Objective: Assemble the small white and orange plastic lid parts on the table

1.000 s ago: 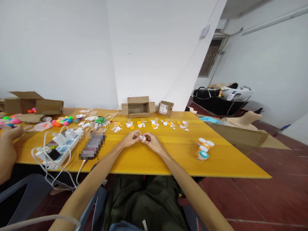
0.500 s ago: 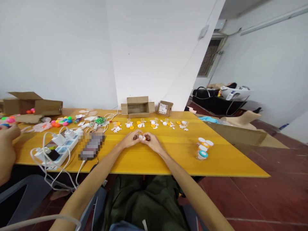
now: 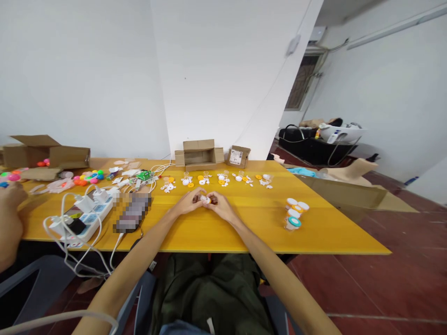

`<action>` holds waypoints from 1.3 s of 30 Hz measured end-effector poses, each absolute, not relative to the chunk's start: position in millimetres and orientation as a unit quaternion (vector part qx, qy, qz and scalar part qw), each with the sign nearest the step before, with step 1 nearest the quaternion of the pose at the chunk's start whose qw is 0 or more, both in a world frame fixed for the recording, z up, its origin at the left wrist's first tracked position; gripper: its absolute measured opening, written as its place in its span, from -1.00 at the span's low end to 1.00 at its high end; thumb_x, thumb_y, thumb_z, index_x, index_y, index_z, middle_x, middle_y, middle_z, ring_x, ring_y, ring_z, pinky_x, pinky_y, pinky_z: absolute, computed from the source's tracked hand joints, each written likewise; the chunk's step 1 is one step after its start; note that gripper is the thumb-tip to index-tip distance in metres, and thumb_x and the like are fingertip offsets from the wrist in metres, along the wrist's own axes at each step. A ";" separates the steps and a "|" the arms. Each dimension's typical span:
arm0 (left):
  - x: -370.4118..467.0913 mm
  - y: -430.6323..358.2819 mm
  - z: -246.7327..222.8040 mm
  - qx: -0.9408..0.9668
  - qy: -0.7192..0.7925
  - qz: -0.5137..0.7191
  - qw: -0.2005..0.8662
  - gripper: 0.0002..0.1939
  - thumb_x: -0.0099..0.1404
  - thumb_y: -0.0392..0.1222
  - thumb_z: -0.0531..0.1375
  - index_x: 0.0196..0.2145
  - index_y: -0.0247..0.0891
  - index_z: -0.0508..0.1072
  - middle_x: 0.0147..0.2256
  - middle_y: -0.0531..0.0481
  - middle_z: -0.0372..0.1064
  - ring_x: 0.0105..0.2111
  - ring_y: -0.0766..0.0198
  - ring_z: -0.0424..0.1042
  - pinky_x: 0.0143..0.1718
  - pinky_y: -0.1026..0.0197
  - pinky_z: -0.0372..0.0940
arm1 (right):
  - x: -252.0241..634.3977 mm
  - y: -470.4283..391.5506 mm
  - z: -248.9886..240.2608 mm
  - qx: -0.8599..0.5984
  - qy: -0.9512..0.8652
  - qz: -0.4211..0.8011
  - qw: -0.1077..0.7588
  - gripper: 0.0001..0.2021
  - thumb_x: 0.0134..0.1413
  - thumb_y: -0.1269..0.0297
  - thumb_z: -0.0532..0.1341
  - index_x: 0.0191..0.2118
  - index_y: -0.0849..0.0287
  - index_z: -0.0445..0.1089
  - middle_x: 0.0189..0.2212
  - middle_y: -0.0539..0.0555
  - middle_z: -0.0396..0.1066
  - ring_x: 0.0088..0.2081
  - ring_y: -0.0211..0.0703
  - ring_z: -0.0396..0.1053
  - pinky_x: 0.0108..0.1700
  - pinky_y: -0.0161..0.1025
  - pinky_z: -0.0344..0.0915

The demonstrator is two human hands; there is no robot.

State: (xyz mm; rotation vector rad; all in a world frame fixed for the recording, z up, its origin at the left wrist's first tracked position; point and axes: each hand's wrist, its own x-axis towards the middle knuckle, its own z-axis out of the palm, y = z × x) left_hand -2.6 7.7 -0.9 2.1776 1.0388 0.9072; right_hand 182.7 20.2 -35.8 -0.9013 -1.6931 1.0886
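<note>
Just above the near middle of the yellow table, my left hand (image 3: 189, 203) and my right hand (image 3: 221, 207) meet with curled fingers around a small white plastic piece (image 3: 205, 199). It has a round part and a cut-out pattern; fingers cover much of it. Beyond my hands runs a row of small clusters of white and yellow discs (image 3: 221, 182) and clear cups. To the right stand several small lidded jars: one has a teal lid (image 3: 294, 222), others white lids (image 3: 292, 202) with some yellow.
A power strip (image 3: 91, 217) with white plugs and cables, and a blurred phone-like device (image 3: 134, 214), lie left. Small cardboard boxes (image 3: 199, 160) stand against the wall. Another person's hand (image 3: 10, 204) is at the far left near colourful balls (image 3: 89, 177). The table's edge (image 3: 314, 254) is nearby.
My fingers have shifted slightly around the white piece, which shows a little differently between them. The other person's hand at the far left has moved slightly. The view has shifted a little.
</note>
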 end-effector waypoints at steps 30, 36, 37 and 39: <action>-2.4 11.2 -0.7 0.801 0.484 0.309 0.171 -0.51 0.33 0.24 0.07 -0.50 -0.21 0.41 -0.62 0.10 0.26 -0.49 0.27 0.27 -0.45 0.25 0.09 | 181.7 20.6 -37.3 -0.347 -0.692 0.448 0.448 -0.73 -0.21 0.23 0.40 -0.31 0.09 0.41 -0.36 -0.03 0.54 -0.31 -0.13 0.49 -0.18 -0.16 0.42; -2.7 12.0 -0.5 0.800 0.492 0.310 0.150 -0.48 0.33 0.27 0.04 -0.54 -0.20 0.39 -0.65 0.11 0.18 -0.49 0.26 0.24 -0.46 0.25 0.05 | 181.9 20.4 -37.0 -0.354 -0.691 0.447 0.444 -0.72 -0.22 0.25 0.39 -0.29 0.10 0.42 -0.36 -0.04 0.54 -0.31 -0.14 0.48 -0.17 -0.16 0.41; -2.6 12.0 -0.6 0.799 0.493 0.310 0.149 -0.48 0.33 0.26 0.05 -0.54 -0.20 0.39 -0.65 0.11 0.18 -0.49 0.27 0.24 -0.46 0.25 0.05 | 182.0 20.1 -36.7 -0.353 -0.691 0.448 0.444 -0.72 -0.21 0.25 0.39 -0.29 0.10 0.41 -0.36 -0.04 0.53 -0.31 -0.14 0.48 -0.17 -0.16 0.41; -2.4 11.8 -0.8 0.798 0.494 0.312 0.149 -0.49 0.33 0.24 0.06 -0.55 -0.21 0.38 -0.65 0.11 0.19 -0.49 0.27 0.23 -0.46 0.25 0.04 | 182.1 19.6 -36.4 -0.351 -0.692 0.448 0.444 -0.73 -0.21 0.25 0.39 -0.29 0.10 0.41 -0.36 -0.03 0.53 -0.31 -0.14 0.48 -0.17 -0.16 0.41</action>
